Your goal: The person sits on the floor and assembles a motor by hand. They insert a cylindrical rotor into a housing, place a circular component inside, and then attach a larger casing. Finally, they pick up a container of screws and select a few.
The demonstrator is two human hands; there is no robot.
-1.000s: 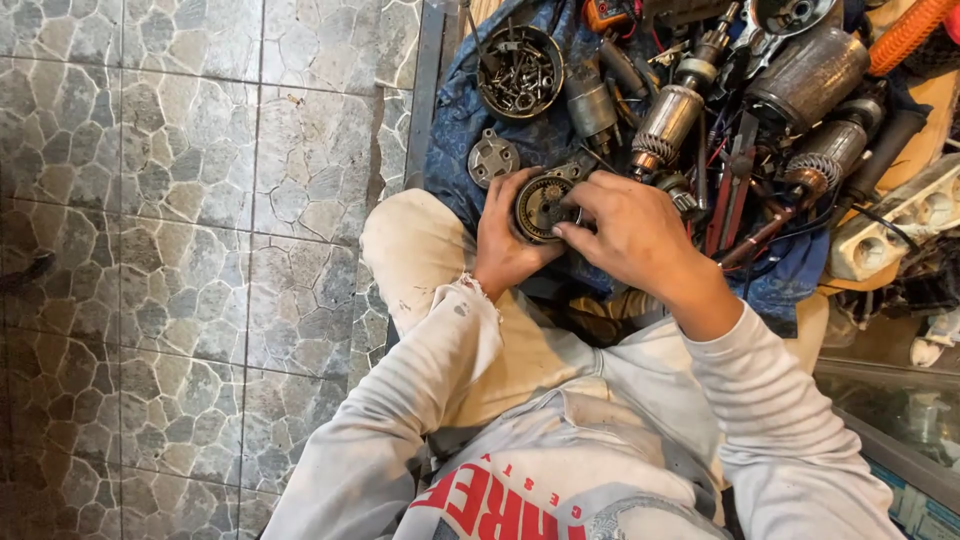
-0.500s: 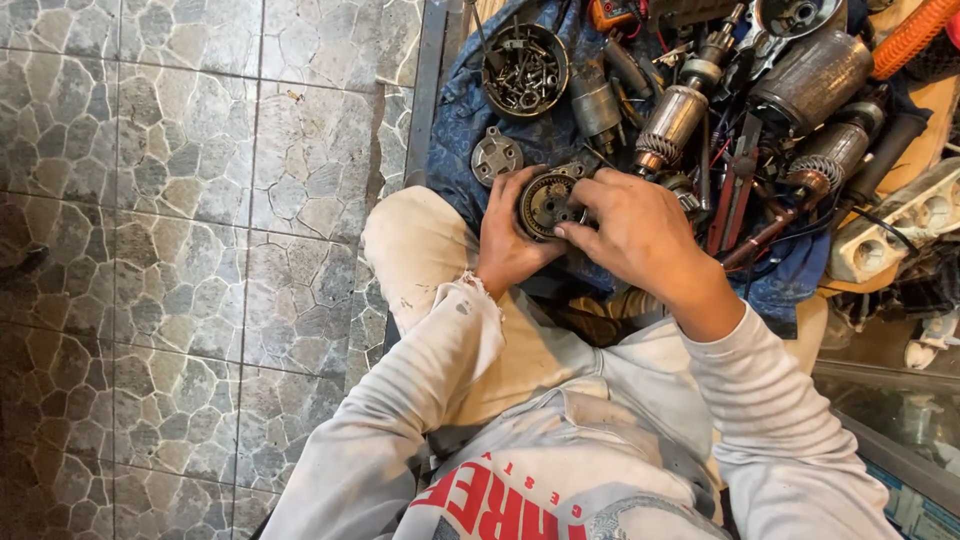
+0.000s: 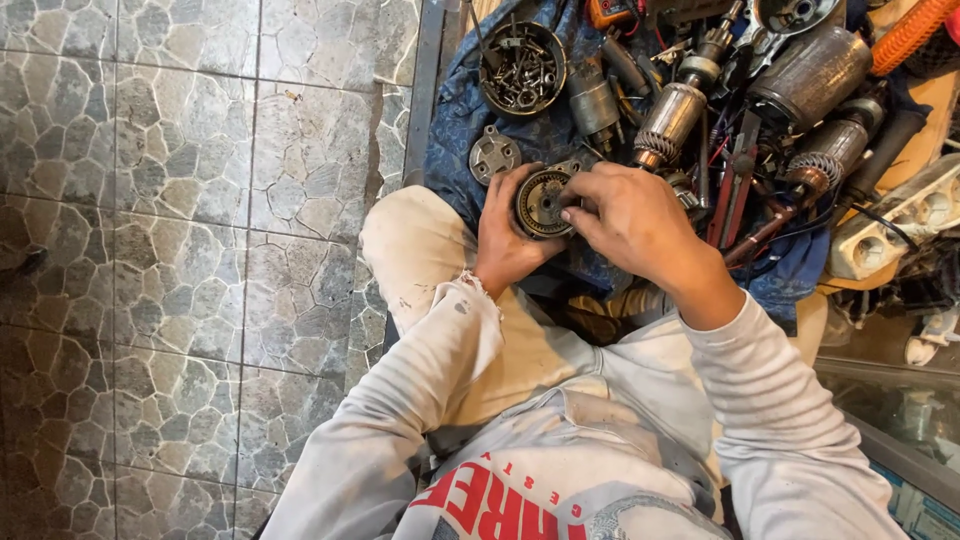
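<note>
The round motor part (image 3: pixel 541 203) was cradled by the left hand (image 3: pixel 505 235); steadiness was needed while right hand (image 3: pixel 630 220) fingertips pinched its rim.

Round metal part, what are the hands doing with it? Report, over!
Left hand cradles round metal part. Right hand fingertips on its face. Motor parts crowd close behind.

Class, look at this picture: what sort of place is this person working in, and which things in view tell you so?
Probably a small motor or power-tool repair spot on a stone-patterned tiled floor. Clues: grey-and-copper motor armatures, a round black tray of loose screws, and the round dark metal motor part held in both hands.
</note>
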